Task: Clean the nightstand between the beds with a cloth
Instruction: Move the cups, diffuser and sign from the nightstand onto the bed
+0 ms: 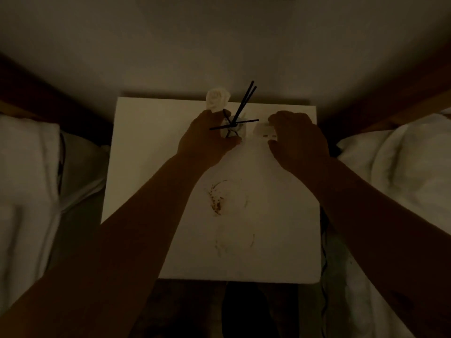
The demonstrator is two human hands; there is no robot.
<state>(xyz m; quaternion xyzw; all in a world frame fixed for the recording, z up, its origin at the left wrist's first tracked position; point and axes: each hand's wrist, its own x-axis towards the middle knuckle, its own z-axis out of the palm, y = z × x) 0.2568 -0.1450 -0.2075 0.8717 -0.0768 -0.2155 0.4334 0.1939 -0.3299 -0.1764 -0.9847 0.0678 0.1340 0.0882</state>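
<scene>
The room is dim. A white square nightstand [146, 167] fills the middle of the view. At its back stands a small reed diffuser [234, 125] with black sticks and a pale rose [217, 100]; my left hand [207, 140] grips the diffuser's base. Just to the right, my right hand [297, 140] holds a small white box-like object [262, 130] between fingers and thumb. Brown ring stains and crumbs [219, 201] mark the tabletop near its centre, with a fainter ring [235, 240] closer to me. No cloth is in view.
A bed with white bedding [26, 181] lies to the left and another bed [402, 172] to the right, both close against the nightstand. A plain wall [219, 45] rises behind. A dark floor strip [231, 311] shows at the near edge.
</scene>
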